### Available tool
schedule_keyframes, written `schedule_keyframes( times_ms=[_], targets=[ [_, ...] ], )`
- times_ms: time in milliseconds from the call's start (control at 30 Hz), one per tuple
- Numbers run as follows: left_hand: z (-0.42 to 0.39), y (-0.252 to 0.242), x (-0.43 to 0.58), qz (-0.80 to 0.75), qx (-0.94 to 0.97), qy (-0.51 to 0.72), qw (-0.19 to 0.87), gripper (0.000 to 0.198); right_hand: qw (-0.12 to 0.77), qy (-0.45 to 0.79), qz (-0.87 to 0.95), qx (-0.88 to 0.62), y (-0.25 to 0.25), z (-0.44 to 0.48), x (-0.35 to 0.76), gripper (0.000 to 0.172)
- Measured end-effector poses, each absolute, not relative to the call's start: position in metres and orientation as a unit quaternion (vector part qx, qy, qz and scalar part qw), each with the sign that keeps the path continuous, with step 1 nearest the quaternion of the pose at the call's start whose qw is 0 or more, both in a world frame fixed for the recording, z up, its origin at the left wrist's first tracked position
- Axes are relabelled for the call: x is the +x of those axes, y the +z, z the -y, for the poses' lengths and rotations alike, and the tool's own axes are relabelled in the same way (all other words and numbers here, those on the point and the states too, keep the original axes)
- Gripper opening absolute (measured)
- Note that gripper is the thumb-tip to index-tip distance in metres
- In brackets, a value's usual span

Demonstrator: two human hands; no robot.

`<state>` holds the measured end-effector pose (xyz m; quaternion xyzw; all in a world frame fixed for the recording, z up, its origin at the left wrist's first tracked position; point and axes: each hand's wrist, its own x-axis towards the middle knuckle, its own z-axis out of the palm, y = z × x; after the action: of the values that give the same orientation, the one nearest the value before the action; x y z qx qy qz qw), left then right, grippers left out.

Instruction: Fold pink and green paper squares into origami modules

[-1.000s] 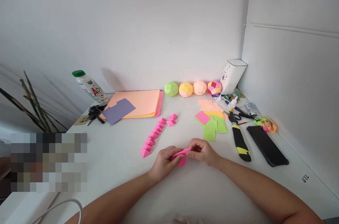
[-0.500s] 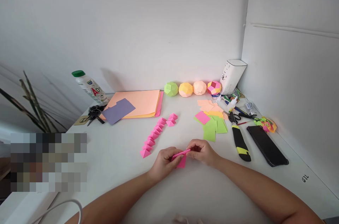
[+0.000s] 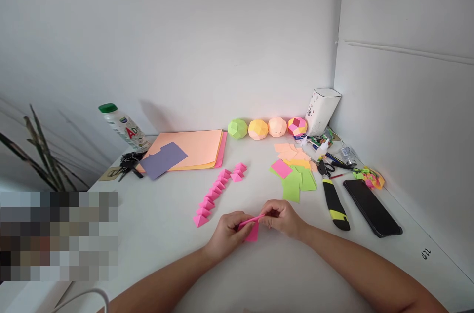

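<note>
Between my two hands is a piece of pink paper [image 3: 252, 233], its upper edge doubled into a narrow fold. My left hand [image 3: 228, 234] is closed on the left end of that fold, thumb in front. At the right end, my right hand [image 3: 282, 219] pinches the same fold between thumb and fingers. Folded pink paper pieces [image 3: 211, 195] stand nested in a slanting row left of my hands, with a shorter row [image 3: 239, 172] beside its upper end. Green paper squares [image 3: 292, 187] lie beyond my right hand, a flat pink square [image 3: 282, 169] on them.
Four faceted paper balls, one of them green [image 3: 237, 129], line the wall. Large paper sheets [image 3: 192, 147] and a bottle [image 3: 126, 128] are at the back left. A utility knife [image 3: 335, 204], scissors [image 3: 326, 169] and a black phone [image 3: 372, 208] lie on the right.
The whole view has shifted slightly, so things appear a little lower. Both hands keep hold of the pink paper, with the fold barely altered.
</note>
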<state>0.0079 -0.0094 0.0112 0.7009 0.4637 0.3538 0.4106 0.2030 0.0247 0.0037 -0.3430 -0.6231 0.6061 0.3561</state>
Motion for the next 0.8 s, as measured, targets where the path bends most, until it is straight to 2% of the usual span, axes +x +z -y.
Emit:
schedule_keyframes(
  times_ms=[800],
  targets=[
    [0.0089,0.0071,0.0067,-0.474,0.677,0.339,0.449,0.027,0.357,0.630,0.594,-0.349,0.0043,-0.0253,0.2038,0.018]
  ],
)
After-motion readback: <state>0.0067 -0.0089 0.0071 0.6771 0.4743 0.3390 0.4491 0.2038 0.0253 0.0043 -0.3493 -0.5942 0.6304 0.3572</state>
